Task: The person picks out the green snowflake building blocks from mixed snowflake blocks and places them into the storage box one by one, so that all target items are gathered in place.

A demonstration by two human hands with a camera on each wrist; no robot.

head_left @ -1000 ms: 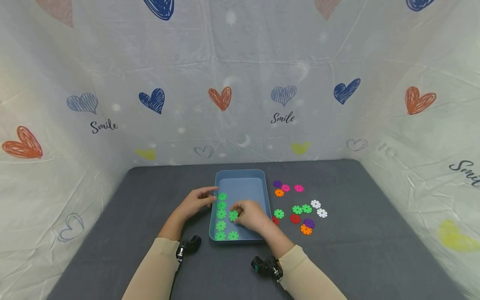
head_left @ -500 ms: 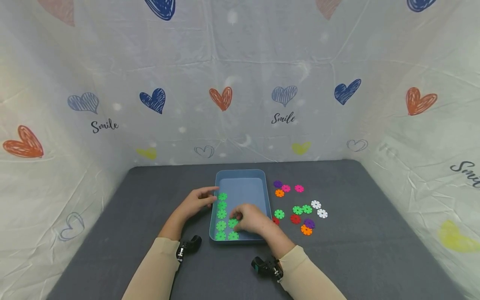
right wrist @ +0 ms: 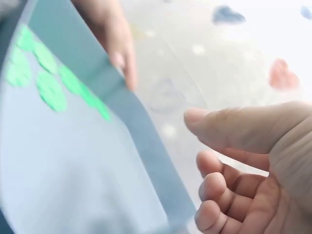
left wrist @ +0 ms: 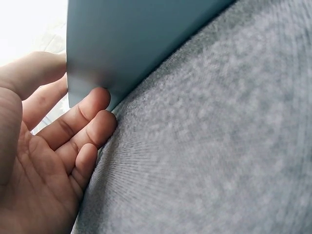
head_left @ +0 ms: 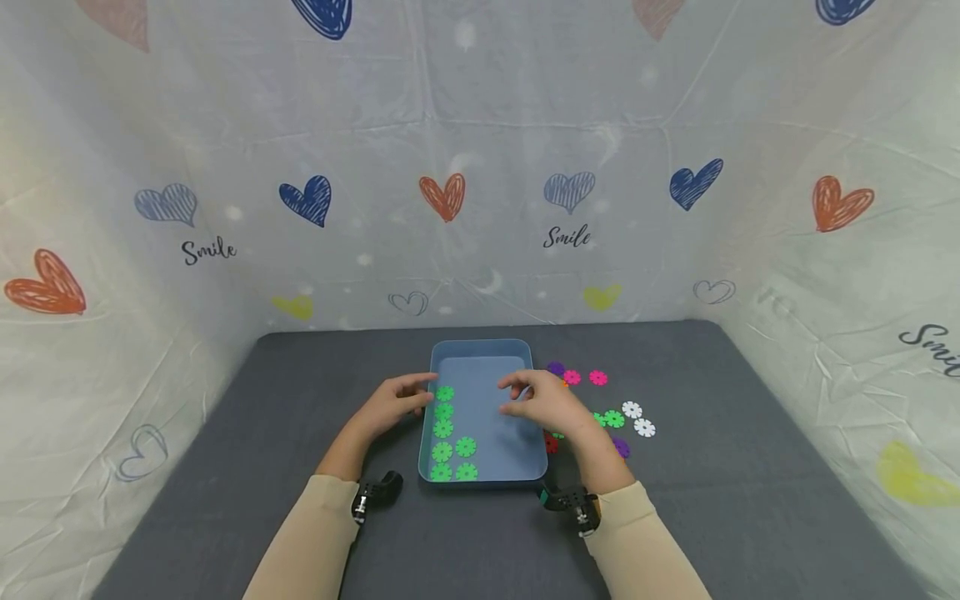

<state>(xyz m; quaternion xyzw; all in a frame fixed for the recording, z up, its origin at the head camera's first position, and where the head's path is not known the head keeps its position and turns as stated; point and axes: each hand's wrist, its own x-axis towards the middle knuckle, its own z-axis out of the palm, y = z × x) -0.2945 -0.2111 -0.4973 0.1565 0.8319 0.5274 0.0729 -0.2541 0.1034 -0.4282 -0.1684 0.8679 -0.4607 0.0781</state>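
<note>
A shallow blue tray [head_left: 495, 383] lies on the dark table. Along its left side runs a column of several flat green notched discs [head_left: 442, 427], with two more beside the column's near end, one being the disc [head_left: 466, 447]. My left hand [head_left: 390, 406] rests at the tray's left wall, fingers loosely bent; in the left wrist view its fingertips [left wrist: 101, 99] touch the wall's outer face. Over the tray's right part hovers my right hand [head_left: 551, 404], thumb and fingers apart and holding nothing. The right wrist view shows that hand [right wrist: 253, 165] empty too, beyond the tray's rim.
Right of the tray lie loose discs: pink [head_left: 597, 377], white [head_left: 632, 409], green [head_left: 614, 419], red [head_left: 552, 444] and purple [head_left: 555, 367]. My right hand and forearm cover some of them. A white curtain [head_left: 487, 250] printed with hearts encloses the table's back and sides.
My right hand set a green disc down beside the left column, let go of it and moved away to the right and farther back. The left hand stayed in place.
</note>
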